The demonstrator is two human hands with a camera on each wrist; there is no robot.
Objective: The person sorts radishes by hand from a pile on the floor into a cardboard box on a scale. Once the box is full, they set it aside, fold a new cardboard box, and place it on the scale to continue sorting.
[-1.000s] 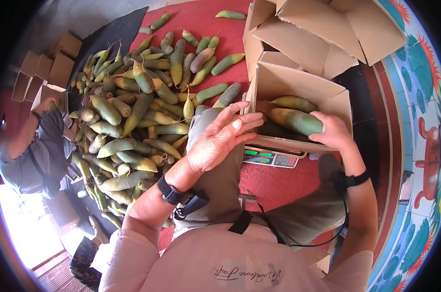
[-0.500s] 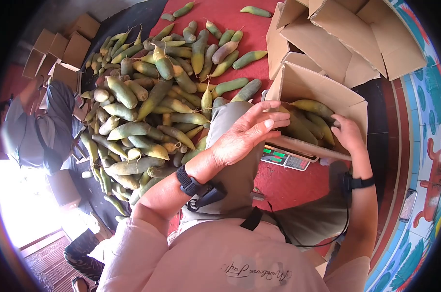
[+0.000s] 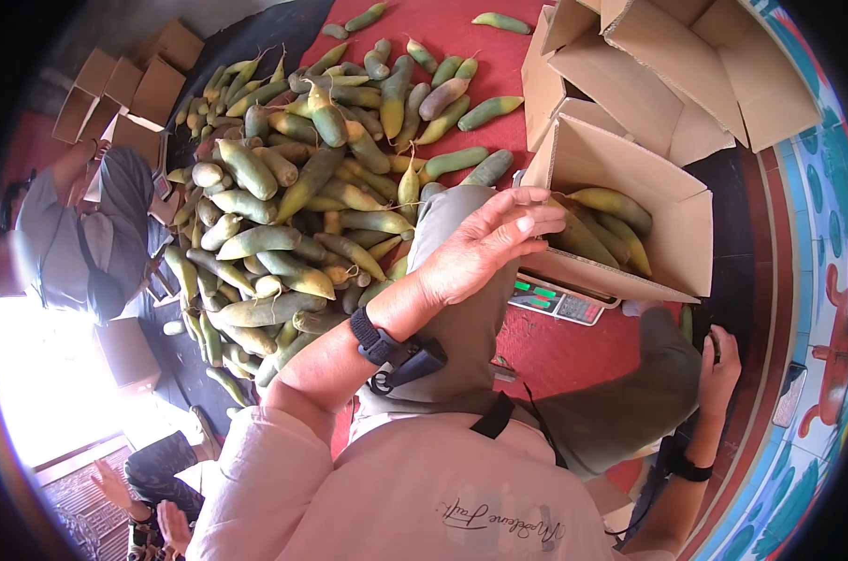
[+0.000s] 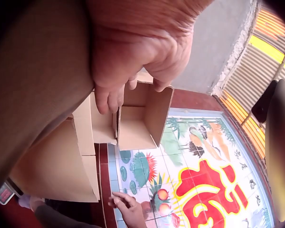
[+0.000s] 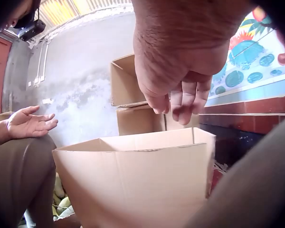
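My left hand (image 3: 489,245) lies over my knee, palm turned up, its relaxed fingertips overlapping the near left rim of an upright cardboard box (image 3: 662,273) in the head view. Several long green radishes (image 3: 616,208) lie inside that box. Beneath it, a scale (image 3: 555,301) shows lit green digits. To the right of the box, beside my other knee, hangs my right hand (image 3: 720,369), holding nothing. From the right wrist, this hand's loosely bent fingers (image 5: 183,111) appear above and behind the box's rim, apart from it.
A large heap of green radishes (image 3: 283,215) covers the floor on the left, with a few loose on the red mat (image 3: 573,351). More open cardboard boxes (image 3: 658,84) stand behind the box. Another person (image 3: 78,224) sits at far left. A phone (image 3: 790,395) lies by the tiled wall.
My right hand has let go of a radish inside the box and drawn back out, toward my right knee. The left hand stays by the rim. The view has shifted left.
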